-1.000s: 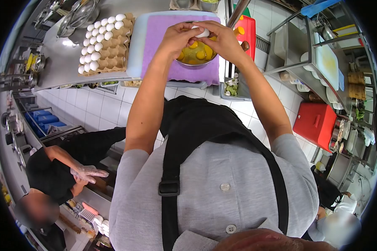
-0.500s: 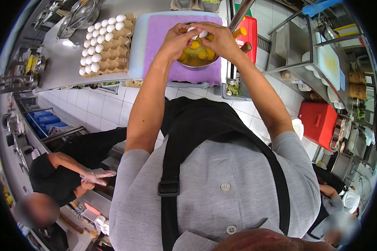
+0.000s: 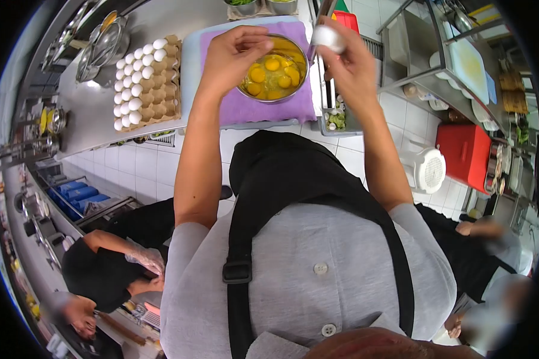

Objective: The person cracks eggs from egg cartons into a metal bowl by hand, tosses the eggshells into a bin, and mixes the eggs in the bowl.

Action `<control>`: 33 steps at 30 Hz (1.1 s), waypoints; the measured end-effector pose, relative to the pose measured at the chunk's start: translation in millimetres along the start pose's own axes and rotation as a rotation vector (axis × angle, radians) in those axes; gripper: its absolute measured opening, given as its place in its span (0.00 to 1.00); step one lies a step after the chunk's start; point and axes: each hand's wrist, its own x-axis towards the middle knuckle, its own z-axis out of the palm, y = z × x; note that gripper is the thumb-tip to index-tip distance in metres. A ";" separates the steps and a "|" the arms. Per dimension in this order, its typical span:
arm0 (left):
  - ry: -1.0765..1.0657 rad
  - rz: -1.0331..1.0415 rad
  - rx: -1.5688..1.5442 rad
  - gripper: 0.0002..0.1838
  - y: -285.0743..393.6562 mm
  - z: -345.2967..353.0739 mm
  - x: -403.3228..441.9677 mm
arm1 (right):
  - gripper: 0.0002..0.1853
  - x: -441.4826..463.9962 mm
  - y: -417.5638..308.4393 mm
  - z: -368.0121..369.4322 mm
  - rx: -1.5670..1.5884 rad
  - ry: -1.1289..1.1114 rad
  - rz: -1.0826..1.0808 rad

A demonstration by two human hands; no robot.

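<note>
**Shell in right hand, bowl of yolks to its left**

Right hand: top of frame, right of center, thumb and fingers pinching the white shell, clear of the bowl's right side. Motion blur there, so can't tell if it's one piece or two halves nested.

Left hand: top center, over the bowl's left side, fingers loosely bent, thumb apart, nothing visible in it. Can't tell if it touches the rim.

Bowl sits on the purple cloth, cloth on the pale blue board. Several yolks look intact, clear white between them. Tray of eggs upper left, on the steel counter; the cups nearest the board are bare. Bin with green scraps below the right hand.

Handling, my read: shell is near weightless, stiff but brittle, probably slick with white inside (edges can shed chips). Hold by the rounded outside, light fingertip pinch, off the broken edge. Whole eggs: smooth, heavier, crack under point load; cradle around the middle. Bowl: rigid metal, load sloshes; take it by opposite sides of the rim, keep it level. Yolks: soft, slippery, burst easily; no direct grip.
</note>
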 end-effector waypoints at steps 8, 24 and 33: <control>-0.010 0.158 0.283 0.11 -84.4 -5.2 11.0 | 0.19 -63.4 80.9 -44.8 -0.772 0.079 0.005; 0.081 0.229 -0.113 0.09 -100.2 -21.9 5.7 | 0.09 28.1 65.9 127.4 -1.348 -1.006 0.195; 0.025 0.257 -0.149 0.09 -107.7 -20.5 8.0 | 0.06 33.1 -2.2 76.3 -0.944 -0.521 0.176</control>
